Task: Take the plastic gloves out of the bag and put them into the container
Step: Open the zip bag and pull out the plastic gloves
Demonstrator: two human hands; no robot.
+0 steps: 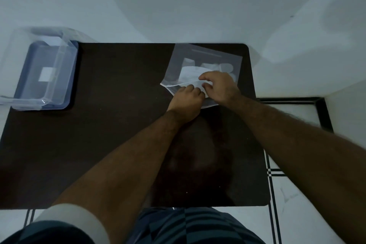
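Observation:
A clear plastic bag (206, 59) lies at the far right of the dark table (118, 125), its mouth facing me. Pale folded plastic gloves (190, 74) show through it. My left hand (187, 98) pinches the lower lip of the bag's mouth. My right hand (219, 87) reaches into the mouth, fingers closed on the near edge of the gloves. A clear empty container (35, 69) stands at the far left, resting on its blue lid (67, 85). Its left part hangs beyond the table edge.
White walls close off the far side and the right. A tiled floor with black lines shows at the right and below the table's near edge. The room is dim.

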